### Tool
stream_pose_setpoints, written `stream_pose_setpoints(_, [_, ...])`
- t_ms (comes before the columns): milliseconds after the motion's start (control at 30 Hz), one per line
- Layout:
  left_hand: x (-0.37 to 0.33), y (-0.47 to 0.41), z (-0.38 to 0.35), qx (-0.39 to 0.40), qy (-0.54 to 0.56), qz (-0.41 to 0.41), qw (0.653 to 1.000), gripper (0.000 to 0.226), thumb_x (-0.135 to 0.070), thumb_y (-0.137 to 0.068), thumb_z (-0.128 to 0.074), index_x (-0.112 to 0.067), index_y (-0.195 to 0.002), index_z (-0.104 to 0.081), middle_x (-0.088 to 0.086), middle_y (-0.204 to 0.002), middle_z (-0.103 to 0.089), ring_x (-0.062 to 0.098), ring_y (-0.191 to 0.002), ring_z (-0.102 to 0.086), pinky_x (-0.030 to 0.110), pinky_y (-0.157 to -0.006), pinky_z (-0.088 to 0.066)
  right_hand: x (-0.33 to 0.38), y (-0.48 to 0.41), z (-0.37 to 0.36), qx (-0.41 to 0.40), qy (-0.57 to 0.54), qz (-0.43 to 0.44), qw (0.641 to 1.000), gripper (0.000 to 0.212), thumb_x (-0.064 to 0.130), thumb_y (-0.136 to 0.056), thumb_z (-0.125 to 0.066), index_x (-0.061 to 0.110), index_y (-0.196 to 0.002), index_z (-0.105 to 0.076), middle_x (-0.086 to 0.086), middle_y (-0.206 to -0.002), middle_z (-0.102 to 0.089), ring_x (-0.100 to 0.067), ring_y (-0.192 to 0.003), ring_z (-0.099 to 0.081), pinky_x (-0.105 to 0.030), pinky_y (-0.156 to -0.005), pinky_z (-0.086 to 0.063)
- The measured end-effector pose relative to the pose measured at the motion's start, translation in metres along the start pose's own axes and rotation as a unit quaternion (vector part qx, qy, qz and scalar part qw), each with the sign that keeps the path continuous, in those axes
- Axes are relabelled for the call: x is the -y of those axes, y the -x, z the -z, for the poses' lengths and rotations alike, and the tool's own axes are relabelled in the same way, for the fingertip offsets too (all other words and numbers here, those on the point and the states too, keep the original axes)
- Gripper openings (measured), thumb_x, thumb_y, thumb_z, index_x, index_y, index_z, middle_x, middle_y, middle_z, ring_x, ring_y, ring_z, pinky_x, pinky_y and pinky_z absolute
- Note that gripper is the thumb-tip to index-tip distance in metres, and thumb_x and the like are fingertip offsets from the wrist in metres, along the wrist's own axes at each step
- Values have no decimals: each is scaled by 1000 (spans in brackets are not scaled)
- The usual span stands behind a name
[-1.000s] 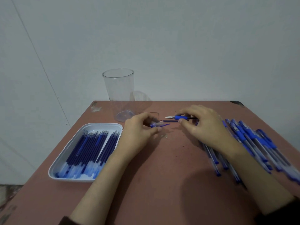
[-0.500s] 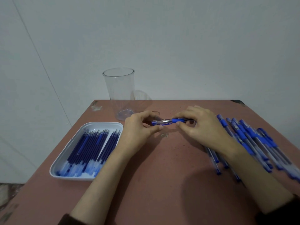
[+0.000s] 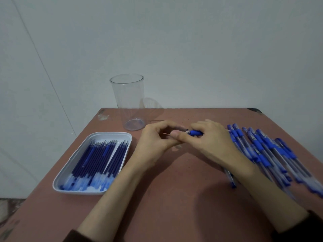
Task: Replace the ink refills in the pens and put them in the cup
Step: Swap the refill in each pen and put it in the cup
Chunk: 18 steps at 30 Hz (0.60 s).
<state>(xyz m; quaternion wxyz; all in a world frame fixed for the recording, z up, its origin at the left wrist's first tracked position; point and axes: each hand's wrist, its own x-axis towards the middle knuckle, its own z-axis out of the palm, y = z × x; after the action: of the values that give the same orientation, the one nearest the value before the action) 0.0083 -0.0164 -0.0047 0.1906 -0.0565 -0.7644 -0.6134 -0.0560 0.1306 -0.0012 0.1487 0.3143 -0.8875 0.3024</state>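
Note:
Both my hands meet over the middle of the table around one blue pen. My right hand pinches its blue grip section, and my left hand curls round the other end, which its fingers hide. A thin tip pokes out between the two hands. The clear plastic cup stands upright and empty at the back, just beyond my left hand. A white tray on the left holds several blue ink refills. A pile of blue pens lies on the right, partly under my right forearm.
The reddish-brown table ends at a grey wall close behind the cup. Its left edge runs just beside the tray. One loose pen lies near my right wrist.
The two hands have come together, joining the separated pen parts into one. The pen's clear barrel end has disappeared inside my left fingers.

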Motion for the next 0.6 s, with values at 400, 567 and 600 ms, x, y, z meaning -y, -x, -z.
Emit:
stream_pose_setpoints(400, [-4, 1, -1, 16, 31, 2, 999, 32, 12, -74, -70, -17, -89, -70, -5, -81, -73, 9, -77, -66, 13, -63, -51, 11, 7, 2, -26, -76, 19, 997, 53, 63, -73, -58, 21, -53, -35, 14, -46, -47, -7, -53, -45, -14, -53, -29])
stream_pose_setpoints(567, [1, 1, 0, 7, 36, 6, 999, 31, 8, -73, -74, -16, -92, -71, 11, -89, -69, 14, -73, -59, 18, -63, -52, 9, 4, 0, -22, -131, 5, 991, 43, 57, -79, -61, 20, -63, -49, 11, -47, -48, -4, -53, -47, -15, -52, -31])
stream_pose_setpoints(600, [4, 0, 1, -9, 12, 0, 1000, 33, 8, -73, -73, -17, -94, -71, 5, -87, -70, 11, -72, -59, 19, -65, -52, 9, 2, 0, -21, -134, 13, 991, 38, 55, -81, -60, 20, -67, -53, 11, -50, -50, -3, -55, -48, -15, -53, -31])
